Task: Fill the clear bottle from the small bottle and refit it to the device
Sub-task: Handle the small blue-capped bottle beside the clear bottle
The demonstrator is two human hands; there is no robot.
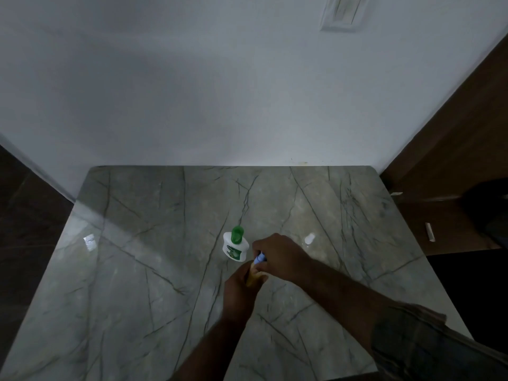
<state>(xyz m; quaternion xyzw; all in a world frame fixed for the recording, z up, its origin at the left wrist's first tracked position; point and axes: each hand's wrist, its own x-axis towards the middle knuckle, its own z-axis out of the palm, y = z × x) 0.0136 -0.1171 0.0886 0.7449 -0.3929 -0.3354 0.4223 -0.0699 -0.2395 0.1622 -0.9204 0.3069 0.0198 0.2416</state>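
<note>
Above the table (137,270), the left hand (238,291) grips the yellowish body of a small bottle (250,279), and the right hand (277,254) pinches its blue cap (259,258). The white and green device (235,247) stands upright on the table just beyond the hands.

Views: one, a wide-angle camera worn on the person's head.
Position: above the near edge of the glossy grey veined stone worktop (132,270).
Facing: forward and down, toward the far edge and the plain white wall (220,78).
Nearness: close; worktop fills the lower half, wall the upper.
</note>
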